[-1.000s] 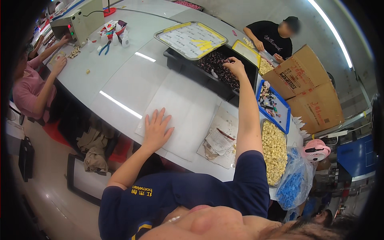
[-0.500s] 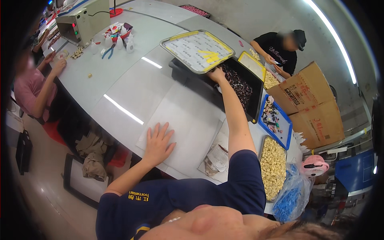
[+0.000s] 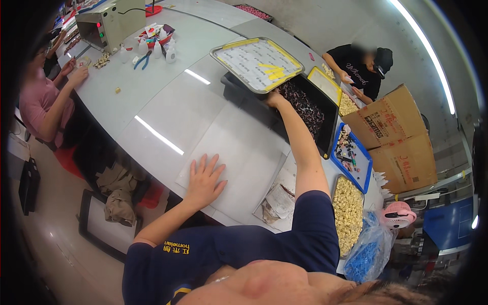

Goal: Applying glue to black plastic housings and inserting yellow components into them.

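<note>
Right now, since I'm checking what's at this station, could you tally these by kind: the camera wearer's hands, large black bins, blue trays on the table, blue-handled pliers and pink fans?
Wearer's hands: 2 (left hand, spread flat; right hand, partly hidden)
Large black bin: 1
Blue tray: 1
Blue-handled pliers: 1
Pink fan: 1
Total: 6

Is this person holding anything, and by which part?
Left grip: nothing, spread flat on the white sheet. Right grip: cannot tell, partly hidden by the metal tray.
</note>
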`<control>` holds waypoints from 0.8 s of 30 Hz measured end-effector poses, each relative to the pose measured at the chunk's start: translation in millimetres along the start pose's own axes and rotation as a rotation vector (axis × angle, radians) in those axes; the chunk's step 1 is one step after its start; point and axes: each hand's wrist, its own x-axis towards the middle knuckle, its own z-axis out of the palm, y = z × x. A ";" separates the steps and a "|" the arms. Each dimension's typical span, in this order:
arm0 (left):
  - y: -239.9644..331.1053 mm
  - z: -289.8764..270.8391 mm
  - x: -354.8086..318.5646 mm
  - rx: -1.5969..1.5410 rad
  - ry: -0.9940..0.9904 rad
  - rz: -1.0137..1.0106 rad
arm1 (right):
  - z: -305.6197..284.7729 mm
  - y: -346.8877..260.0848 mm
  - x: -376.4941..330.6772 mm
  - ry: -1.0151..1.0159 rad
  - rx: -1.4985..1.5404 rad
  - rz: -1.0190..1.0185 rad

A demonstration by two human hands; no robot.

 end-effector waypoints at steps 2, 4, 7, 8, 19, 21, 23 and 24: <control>-0.4 -0.5 -0.7 0.006 0.009 0.005 | 1.0 0.4 0.8 0.206 -0.168 -0.194; -0.2 -0.8 -1.1 -0.003 0.001 0.010 | -5.3 6.3 -5.5 0.171 0.014 -0.128; 0.3 -0.6 -1.2 0.019 0.000 0.017 | -12.5 12.0 -15.5 0.189 0.228 0.177; 0.2 -0.3 -1.1 0.018 0.026 0.030 | -11.6 13.7 -19.6 0.209 0.282 0.200; -2.3 2.5 -3.4 0.014 0.024 0.018 | -57.1 6.9 -75.6 0.365 1.362 0.293; -2.6 3.4 -4.0 -0.001 0.014 0.009 | -74.3 -9.1 -99.6 0.323 1.369 0.186; -3.5 4.6 -3.9 -0.017 0.037 0.015 | -88.7 -28.9 -124.9 0.209 1.383 0.120; -4.3 5.4 -4.1 -0.016 0.013 0.002 | -90.7 -41.3 -136.6 0.202 1.377 0.105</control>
